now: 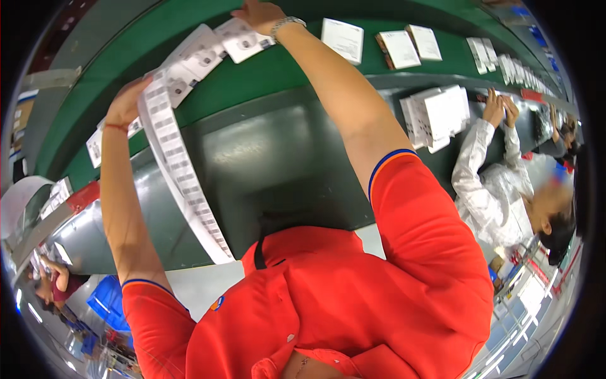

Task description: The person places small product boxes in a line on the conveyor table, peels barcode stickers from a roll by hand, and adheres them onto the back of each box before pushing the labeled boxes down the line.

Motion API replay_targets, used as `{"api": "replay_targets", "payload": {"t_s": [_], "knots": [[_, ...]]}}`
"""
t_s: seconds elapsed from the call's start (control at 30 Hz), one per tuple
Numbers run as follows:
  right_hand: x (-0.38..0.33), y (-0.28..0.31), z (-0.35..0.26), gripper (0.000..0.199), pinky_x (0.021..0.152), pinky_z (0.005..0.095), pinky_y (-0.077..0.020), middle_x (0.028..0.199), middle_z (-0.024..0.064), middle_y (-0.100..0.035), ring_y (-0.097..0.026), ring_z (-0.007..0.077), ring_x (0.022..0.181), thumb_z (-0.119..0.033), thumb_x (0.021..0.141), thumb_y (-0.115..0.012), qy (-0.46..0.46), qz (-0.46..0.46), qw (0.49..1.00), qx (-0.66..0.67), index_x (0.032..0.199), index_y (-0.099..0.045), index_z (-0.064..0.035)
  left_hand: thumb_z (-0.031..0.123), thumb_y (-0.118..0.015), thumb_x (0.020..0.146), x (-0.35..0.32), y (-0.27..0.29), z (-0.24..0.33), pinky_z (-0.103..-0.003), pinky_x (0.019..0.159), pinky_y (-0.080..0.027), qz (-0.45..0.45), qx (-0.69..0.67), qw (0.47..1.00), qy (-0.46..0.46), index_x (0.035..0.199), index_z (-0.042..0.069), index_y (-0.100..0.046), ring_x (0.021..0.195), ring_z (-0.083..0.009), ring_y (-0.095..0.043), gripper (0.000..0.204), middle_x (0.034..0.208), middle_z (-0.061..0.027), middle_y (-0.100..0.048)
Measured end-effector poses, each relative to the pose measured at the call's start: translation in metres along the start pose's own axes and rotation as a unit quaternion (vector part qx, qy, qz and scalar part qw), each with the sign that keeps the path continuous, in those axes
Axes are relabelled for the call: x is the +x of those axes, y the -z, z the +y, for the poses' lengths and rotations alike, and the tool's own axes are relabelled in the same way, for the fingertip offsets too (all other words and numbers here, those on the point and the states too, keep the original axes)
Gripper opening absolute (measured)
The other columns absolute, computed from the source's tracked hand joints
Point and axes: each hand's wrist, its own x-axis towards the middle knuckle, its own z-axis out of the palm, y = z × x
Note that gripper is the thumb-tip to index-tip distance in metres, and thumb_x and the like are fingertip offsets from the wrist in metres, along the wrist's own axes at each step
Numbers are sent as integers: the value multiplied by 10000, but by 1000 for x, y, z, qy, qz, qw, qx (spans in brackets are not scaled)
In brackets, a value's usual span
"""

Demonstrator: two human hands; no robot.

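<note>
My left hand [128, 104] is at the far left of the bench, its fingers closed on the upper end of a long white label strip [173, 148]. The strip, printed with rows of small dark labels, hangs down across the bench to its near edge. Right beside that hand, several white boxes [201, 58] with a round device pictured on them lie in a line on the green belt. My right hand [261, 15] reaches over the far edge of another white box [243, 43]. Its fingers are partly smeared and cut by the top of the view, so their grip is unclear.
More white boxes [343, 39] lie along the green belt [278, 76] to the right. A stack of white boxes [435, 114] stands on the dark bench [252, 158] near a co-worker in a white sleeve [473, 151]. A blue bin [108, 303] is at the lower left.
</note>
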Motion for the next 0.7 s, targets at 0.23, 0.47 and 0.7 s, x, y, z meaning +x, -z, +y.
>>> {"api": "replay_targets", "payload": {"t_s": [0.23,0.47,0.7], "knots": [[-9,-74,-24,421,746,422,-500,983,187,-598,-596,353,904,-445,885,-522,-85,79,992,-57,945,-531,-29,290,-563,912,37,73,-6,-312,722,-525,131,88,987,36,1056,-11,-582,818,-172,-629,335,924,-95,-639],[-43,-65,-19,394,826,435,-490,1071,204,-546,-532,353,1040,-353,795,-642,62,106,989,-80,1018,-567,-37,339,-560,879,17,37,0,-379,768,-466,189,614,765,-44,987,-26,-626,889,-298,-617,386,996,-212,-631],[-126,183,126,1114,979,468,-380,1365,239,-334,-413,410,1201,-680,497,-741,-259,133,864,-410,1365,-351,-101,193,-621,865,25,-151,0,-314,962,-383,-96,431,871,-216,1016,-43,-617,1190,-238,-485,280,1392,-156,-418]]}}
